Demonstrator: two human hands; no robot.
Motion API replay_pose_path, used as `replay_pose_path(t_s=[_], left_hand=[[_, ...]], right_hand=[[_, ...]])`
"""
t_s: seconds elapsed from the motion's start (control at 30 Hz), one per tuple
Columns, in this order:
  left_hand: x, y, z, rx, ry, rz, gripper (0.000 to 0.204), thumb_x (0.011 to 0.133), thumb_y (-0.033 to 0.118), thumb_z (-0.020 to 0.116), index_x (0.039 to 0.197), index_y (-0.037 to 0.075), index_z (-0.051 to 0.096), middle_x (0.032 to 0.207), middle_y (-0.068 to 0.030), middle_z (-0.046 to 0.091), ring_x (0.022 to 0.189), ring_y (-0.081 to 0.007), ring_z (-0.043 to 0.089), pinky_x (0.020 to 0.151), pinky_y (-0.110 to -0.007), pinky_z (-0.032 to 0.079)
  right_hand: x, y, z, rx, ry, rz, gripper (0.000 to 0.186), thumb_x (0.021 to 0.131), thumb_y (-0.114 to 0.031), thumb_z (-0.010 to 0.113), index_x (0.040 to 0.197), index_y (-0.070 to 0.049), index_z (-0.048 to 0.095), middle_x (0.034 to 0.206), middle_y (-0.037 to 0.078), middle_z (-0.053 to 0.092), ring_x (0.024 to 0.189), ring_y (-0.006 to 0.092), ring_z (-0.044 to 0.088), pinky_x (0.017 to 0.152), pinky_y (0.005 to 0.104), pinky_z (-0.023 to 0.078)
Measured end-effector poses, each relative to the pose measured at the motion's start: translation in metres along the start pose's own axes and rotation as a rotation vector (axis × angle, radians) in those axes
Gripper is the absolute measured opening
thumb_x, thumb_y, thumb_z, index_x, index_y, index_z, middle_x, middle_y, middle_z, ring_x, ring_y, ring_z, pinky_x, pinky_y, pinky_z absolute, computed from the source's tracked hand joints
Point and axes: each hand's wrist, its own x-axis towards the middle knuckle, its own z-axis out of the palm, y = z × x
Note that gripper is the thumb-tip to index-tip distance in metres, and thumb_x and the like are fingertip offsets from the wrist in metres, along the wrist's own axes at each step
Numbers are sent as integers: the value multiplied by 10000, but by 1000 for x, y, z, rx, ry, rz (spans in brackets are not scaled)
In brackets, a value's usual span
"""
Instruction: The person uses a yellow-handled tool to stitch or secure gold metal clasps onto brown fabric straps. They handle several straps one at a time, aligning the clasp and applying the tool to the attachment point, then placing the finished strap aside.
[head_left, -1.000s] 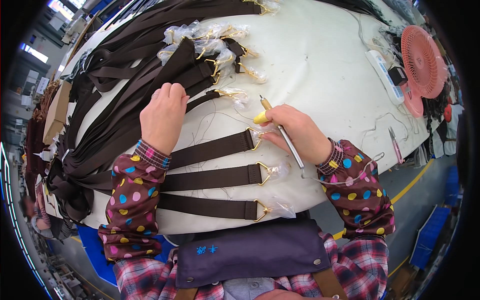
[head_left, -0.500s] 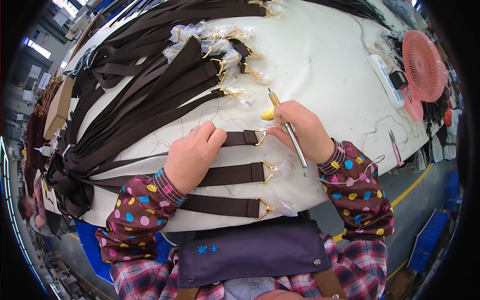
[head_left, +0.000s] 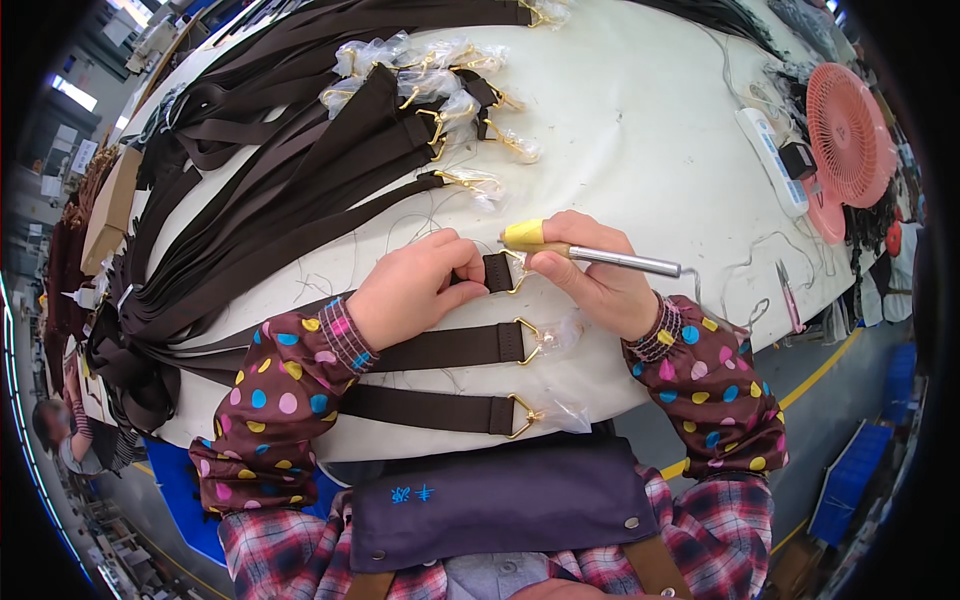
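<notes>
Strap (head_left: 497, 273), long axis left to right, lay under my nearer left hand (head_left: 412, 287), curled, grip unclear; its gold ring (head_left: 522, 276) lay just left of my right hand (head_left: 610, 285), closed around a pen-like tool (head_left: 638, 263); bundled straps (head_left: 330, 150) lay beyond.

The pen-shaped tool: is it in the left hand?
No, the right hand holds the pen-shaped tool, while the left hand is on a dark strap.

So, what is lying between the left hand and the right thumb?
In the head view, the dark strap's end and its gold metal ring.
</notes>
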Motion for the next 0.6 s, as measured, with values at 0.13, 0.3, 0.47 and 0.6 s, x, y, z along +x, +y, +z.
replay_pose_path(t_s=[0.13,0.3,0.47,0.6], left_hand=[[-2,-7,-2,-260,-24,-119,124,878,105,686,932,62,583,762,-34,585,649,-110,576,569,-280,466],[-4,-9,3,-648,-39,-294,132,935,117,640,939,26,545,777,-20,602,682,-61,584,564,-227,487],[-4,-8,7,-736,-9,-220,151,947,93,613,928,4,493,839,-38,619,713,-69,597,609,-215,513],[-4,-10,9,-733,-5,-201,156,946,76,605,906,6,471,854,-46,624,712,-71,598,609,-218,511]], right_hand=[[0,-7,9,74,-78,205,172,915,-144,660,977,6,603,852,71,635,806,147,594,738,288,468],[0,-4,20,161,-25,356,191,883,-84,675,893,-8,500,808,76,612,743,125,627,648,261,484],[1,-3,21,45,-37,289,202,873,-73,681,888,-7,491,782,70,602,742,132,638,637,263,486],[1,-2,22,46,-42,295,209,866,-72,687,883,-6,490,777,79,608,733,138,640,631,266,484]])
